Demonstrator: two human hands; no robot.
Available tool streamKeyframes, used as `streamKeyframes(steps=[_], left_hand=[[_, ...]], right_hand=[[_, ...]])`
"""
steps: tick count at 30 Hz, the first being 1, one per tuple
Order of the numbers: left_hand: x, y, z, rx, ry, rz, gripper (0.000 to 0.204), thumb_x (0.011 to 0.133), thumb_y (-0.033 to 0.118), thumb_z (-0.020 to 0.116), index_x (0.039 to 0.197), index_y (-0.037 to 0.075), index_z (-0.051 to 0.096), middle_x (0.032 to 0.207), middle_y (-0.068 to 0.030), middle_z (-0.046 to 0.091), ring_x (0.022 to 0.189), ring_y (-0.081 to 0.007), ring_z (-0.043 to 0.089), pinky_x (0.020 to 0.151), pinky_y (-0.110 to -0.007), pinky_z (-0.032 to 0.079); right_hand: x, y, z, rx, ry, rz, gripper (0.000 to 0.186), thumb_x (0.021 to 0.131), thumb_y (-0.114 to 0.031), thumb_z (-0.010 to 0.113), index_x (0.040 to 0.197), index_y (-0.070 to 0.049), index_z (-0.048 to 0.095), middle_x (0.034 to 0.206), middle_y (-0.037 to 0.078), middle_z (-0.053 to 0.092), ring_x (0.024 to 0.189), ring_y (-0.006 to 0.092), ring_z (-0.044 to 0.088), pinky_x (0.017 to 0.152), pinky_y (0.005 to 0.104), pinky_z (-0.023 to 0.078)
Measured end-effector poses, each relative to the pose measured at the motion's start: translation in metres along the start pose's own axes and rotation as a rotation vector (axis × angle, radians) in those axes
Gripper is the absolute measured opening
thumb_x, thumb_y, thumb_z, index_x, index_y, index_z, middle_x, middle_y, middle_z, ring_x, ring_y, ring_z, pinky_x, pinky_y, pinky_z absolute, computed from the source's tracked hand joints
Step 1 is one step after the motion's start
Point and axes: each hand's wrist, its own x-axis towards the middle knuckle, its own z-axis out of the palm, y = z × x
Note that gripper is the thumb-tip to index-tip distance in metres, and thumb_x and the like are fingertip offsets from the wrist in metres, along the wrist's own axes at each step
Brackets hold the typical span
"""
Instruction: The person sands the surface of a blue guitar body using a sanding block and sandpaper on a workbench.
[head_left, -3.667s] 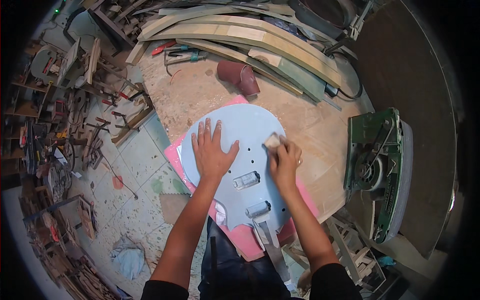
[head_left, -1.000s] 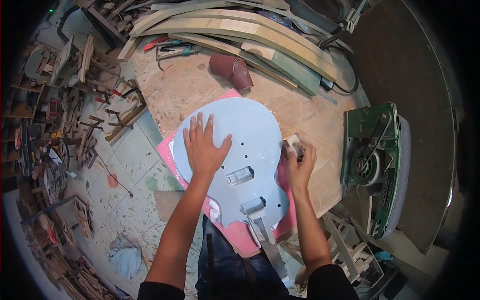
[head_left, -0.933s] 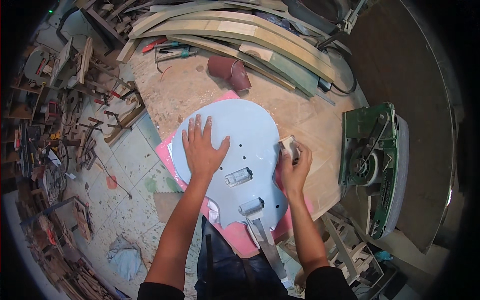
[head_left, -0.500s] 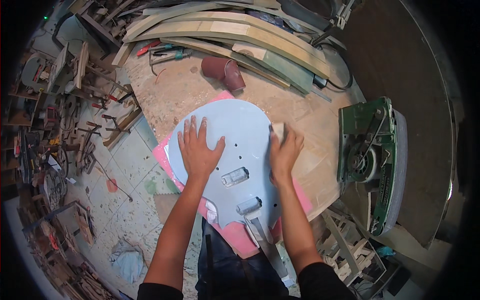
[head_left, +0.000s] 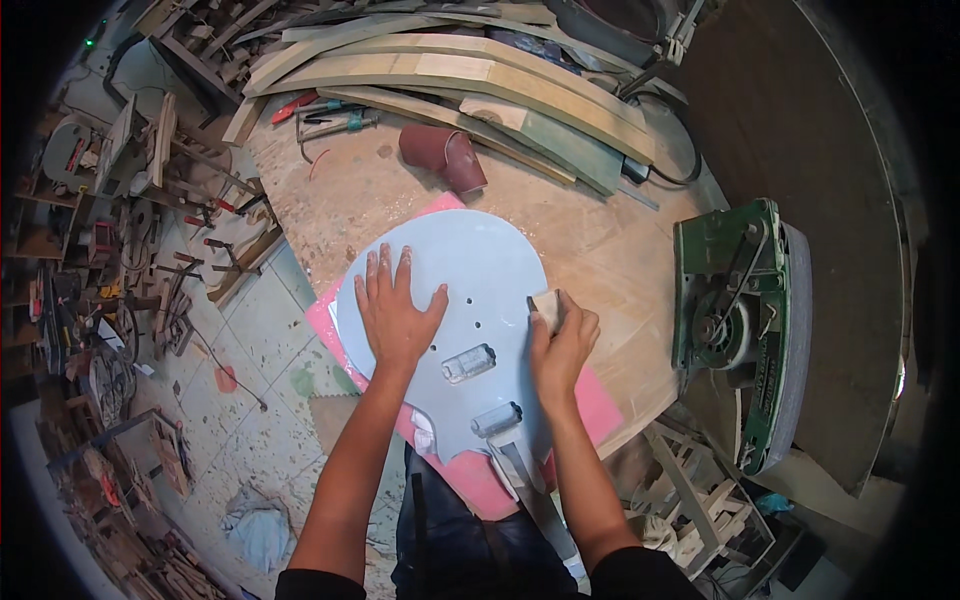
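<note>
A pale blue-grey electric guitar body (head_left: 480, 250) lies flat on a pink foam sheet (head_left: 600, 400), its neck end toward me. My left hand (head_left: 397, 315) rests flat on its left half, fingers spread. On the body's right edge, my right hand (head_left: 565, 345) is closed around a small pale sanding block (head_left: 547, 308) with a dark face. The block touches or nearly touches the rim; its underside is hidden. Two rectangular cavities and several small holes show in the body. A dark strip (head_left: 540, 515) extends from the neck end toward my legs.
Maroon rolled sandpaper (head_left: 443, 158) lies beyond the body on the wooden bench (head_left: 630, 280). Curved wooden strips (head_left: 480, 70) are piled at the back, near clamps (head_left: 335, 118). A green belt machine (head_left: 730, 330) stands at right. Cluttered shelves and paint-spotted tiles (head_left: 240, 370) are at left.
My right hand has slid toward me along the body's right edge with the sanding block, which shows more plainly now. The left hand stays put on the body.
</note>
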Motion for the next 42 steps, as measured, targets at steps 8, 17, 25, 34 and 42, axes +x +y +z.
streamKeyframes(steps=[8,17,25,34,42], left_hand=[[0.001,0.003,0.004,-0.014,0.014,0.016,0.078,0.09,0.046,0.072,0.154,0.008,0.053,0.166,-0.021,0.04,0.157,-0.0376,0.03,0.129,-0.055,0.017],[0.002,0.004,0.005,-0.027,0.026,0.019,0.078,0.089,0.046,0.073,0.154,0.008,0.053,0.166,-0.0209,0.04,0.157,-0.0378,0.03,0.129,-0.055,0.016],[0.0,0.0,0.002,-0.01,0.016,0.0,0.077,0.089,0.045,0.073,0.154,0.007,0.053,0.165,-0.0217,0.041,0.157,-0.0384,0.031,0.129,-0.056,0.017],[-0.001,-0.003,0.002,-0.023,0.043,0.013,0.076,0.09,0.045,0.073,0.153,0.008,0.054,0.165,-0.0218,0.041,0.156,-0.0388,0.032,0.129,-0.056,0.017],[0.002,0.004,0.007,-0.032,0.067,0.028,0.077,0.088,0.047,0.074,0.151,0.007,0.056,0.163,-0.0222,0.044,0.155,-0.0392,0.034,0.128,-0.058,0.019]], right_hand=[[0.051,-0.015,0.004,-0.046,0.012,-0.022,0.053,0.09,-0.019,0.076,0.139,-0.003,0.061,0.123,0.022,0.056,0.119,0.0428,0.051,0.103,0.0542,0.04],[0.065,-0.014,0.016,-0.074,0.043,-0.063,0.053,0.088,-0.019,0.077,0.137,-0.004,0.063,0.12,0.022,0.056,0.116,0.0425,0.052,0.1,0.0544,0.041],[0.009,0.001,0.0,-0.04,-0.034,-0.127,0.055,0.087,-0.02,0.079,0.138,-0.005,0.063,0.118,0.02,0.056,0.114,0.0421,0.052,0.099,0.0547,0.041],[0.01,-0.002,-0.002,-0.048,-0.037,-0.14,0.057,0.087,-0.019,0.079,0.14,-0.006,0.062,0.119,0.019,0.056,0.115,0.0416,0.052,0.1,0.0534,0.041],[0.081,-0.013,0.019,-0.079,0.031,-0.151,0.057,0.086,-0.018,0.08,0.139,-0.005,0.062,0.118,0.019,0.056,0.115,0.0412,0.052,0.101,0.0525,0.041]])
